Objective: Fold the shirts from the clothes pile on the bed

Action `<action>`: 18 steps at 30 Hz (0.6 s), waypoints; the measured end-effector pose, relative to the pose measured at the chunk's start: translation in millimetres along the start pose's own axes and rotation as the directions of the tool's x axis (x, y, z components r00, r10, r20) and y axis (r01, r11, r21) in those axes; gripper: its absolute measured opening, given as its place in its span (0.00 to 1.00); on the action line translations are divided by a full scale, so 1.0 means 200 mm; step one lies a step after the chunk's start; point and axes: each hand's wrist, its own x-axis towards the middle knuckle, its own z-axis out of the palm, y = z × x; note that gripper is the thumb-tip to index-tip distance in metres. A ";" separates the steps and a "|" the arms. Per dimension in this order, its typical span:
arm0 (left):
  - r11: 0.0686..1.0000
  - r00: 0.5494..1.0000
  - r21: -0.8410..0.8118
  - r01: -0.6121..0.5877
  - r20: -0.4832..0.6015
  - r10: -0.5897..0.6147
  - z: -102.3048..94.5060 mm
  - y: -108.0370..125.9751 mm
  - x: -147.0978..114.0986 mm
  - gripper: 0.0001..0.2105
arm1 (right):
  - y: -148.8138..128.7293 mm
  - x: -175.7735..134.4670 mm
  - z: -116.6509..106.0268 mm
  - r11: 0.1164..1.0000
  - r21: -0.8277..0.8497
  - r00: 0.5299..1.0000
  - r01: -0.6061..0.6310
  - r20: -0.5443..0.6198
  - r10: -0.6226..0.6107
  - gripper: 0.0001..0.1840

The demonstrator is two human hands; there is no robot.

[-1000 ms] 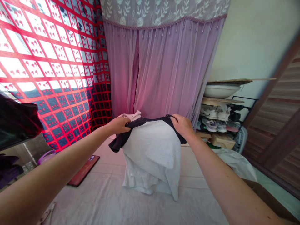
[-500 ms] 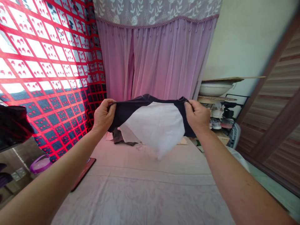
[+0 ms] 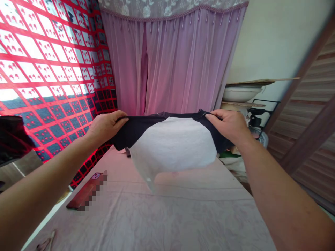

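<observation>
A white T-shirt with dark sleeves and a dark collar [image 3: 178, 143] hangs stretched out in the air before me. My left hand [image 3: 107, 124] pinches its dark sleeve at the upper left. At the upper right, my right hand [image 3: 227, 124] grips the other dark shoulder between thumb and fingers. The white body of the shirt is blurred and billows above the cloth-covered table [image 3: 167, 216]. Part of a dark piece of cloth [image 3: 128, 152] peeks out behind the shirt's left side; most of it is hidden.
A phone in a red case [image 3: 87, 191] lies on the table's left side. Red checked cloth [image 3: 52, 76] hangs at the left, pink curtains [image 3: 183, 66] behind. A rack with a white basin [image 3: 242, 94] stands at the back right, near a slatted wooden door [image 3: 303, 139].
My hands have moved apart, pulling the shirt wider. Its hem has swung from a point at the centre right out to the lower left. The view has tilted downward, showing more of the phone.
</observation>
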 end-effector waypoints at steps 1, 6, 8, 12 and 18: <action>1.000 1.000 -0.021 -0.010 0.005 0.011 -0.03 0.01 -0.01 0.15 | 0.00 -0.01 -0.03 1.000 0.001 1.000 0.000 0.006 0.000 0.14; 0.988 1.000 -0.152 0.006 0.026 -0.002 -0.17 0.03 -0.03 0.15 | 0.02 0.00 -0.11 0.999 0.050 1.000 0.014 -0.029 -0.013 0.14; 0.982 0.999 -0.186 -0.003 0.035 0.010 -0.17 0.04 -0.01 0.14 | 0.05 0.02 -0.08 0.998 0.051 0.998 0.038 -0.046 -0.036 0.15; 0.996 0.987 -0.078 -0.043 0.149 0.055 0.06 0.01 0.06 0.12 | 0.13 0.03 0.15 0.999 -0.029 0.997 0.020 0.069 -0.018 0.17; 0.993 0.945 0.111 0.036 0.321 -0.070 0.65 -0.05 0.02 0.15 | 0.23 -0.15 0.65 0.967 -0.225 0.911 -0.121 0.362 0.198 0.19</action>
